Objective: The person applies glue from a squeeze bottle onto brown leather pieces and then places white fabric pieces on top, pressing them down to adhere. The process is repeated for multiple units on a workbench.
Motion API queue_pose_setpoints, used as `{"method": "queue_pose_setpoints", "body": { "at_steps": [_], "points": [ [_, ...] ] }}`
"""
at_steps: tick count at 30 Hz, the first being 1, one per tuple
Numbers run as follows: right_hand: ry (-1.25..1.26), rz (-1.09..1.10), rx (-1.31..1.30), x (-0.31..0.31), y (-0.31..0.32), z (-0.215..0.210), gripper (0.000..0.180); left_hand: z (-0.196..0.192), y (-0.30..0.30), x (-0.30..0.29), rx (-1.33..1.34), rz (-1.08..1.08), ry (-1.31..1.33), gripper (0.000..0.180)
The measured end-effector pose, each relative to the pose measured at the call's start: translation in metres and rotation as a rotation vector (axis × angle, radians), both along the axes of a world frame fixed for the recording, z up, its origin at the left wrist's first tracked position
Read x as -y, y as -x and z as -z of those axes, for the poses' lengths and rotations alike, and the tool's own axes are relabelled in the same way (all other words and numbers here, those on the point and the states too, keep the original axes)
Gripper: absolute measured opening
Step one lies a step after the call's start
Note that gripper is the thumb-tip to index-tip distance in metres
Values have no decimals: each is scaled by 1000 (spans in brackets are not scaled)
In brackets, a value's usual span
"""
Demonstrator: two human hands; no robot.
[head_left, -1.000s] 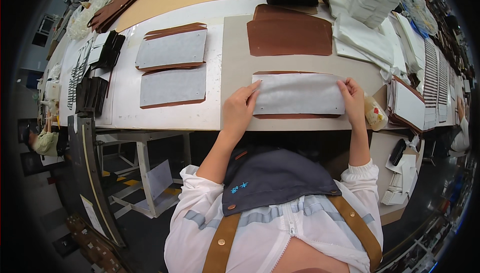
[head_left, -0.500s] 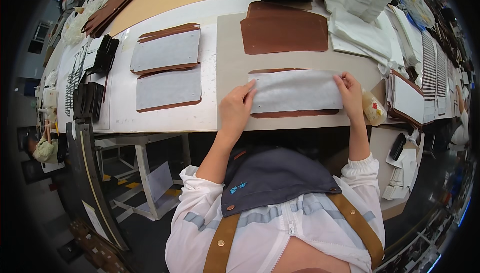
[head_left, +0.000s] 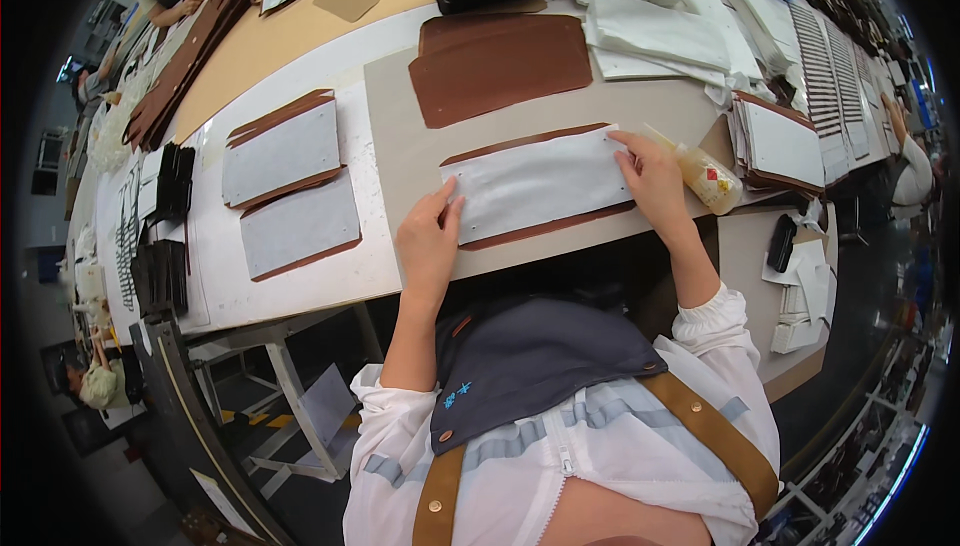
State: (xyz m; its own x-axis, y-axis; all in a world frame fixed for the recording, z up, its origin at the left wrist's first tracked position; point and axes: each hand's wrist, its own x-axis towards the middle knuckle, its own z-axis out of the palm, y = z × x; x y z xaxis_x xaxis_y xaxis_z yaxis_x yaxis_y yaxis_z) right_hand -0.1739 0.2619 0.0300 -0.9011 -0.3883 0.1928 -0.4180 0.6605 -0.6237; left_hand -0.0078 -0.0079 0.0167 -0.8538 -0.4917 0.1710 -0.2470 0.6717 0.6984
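The white sheet (head_left: pixel 540 186) lies just right of the middle of the frame, over a brown piece (head_left: pixel 548 227) that shows along its upper and lower edges. My left hand (head_left: pixel 428 241) is at the sheet's left end, thumb and fingers half bent and slightly parted. My right hand (head_left: pixel 655 181) is at its right end, fingers curled loosely, one reaching the upper corner. I touch the sheet with both, but I cannot tell whether either pinches it or only rests there. Just beside my right hand lies a tilted bottle (head_left: pixel 714 184). A larger brown panel (head_left: pixel 500 64) sits above, at upper centre, and two white-topped stacks (head_left: pixel 283 151) lie at centre left on my bench (head_left: pixel 365 271).
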Motion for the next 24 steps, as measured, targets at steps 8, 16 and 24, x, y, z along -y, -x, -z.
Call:
{"method": "queue_pose_setpoints", "body": {
  "at_steps": [8, 16, 24],
  "points": [
    [-24, 1, -80, -4, -4, 5, 17, -9, 0, -1, 66, 9, -36, 30],
    [-11, 9, -81, -4, -5, 7, 19, -5, 0, -2, 43, 12, -21, 29],
    [-24, -2, -114, -5, -3, 11, 18, -5, 0, -3, 44, 14, -5, 30]
  ]
}}
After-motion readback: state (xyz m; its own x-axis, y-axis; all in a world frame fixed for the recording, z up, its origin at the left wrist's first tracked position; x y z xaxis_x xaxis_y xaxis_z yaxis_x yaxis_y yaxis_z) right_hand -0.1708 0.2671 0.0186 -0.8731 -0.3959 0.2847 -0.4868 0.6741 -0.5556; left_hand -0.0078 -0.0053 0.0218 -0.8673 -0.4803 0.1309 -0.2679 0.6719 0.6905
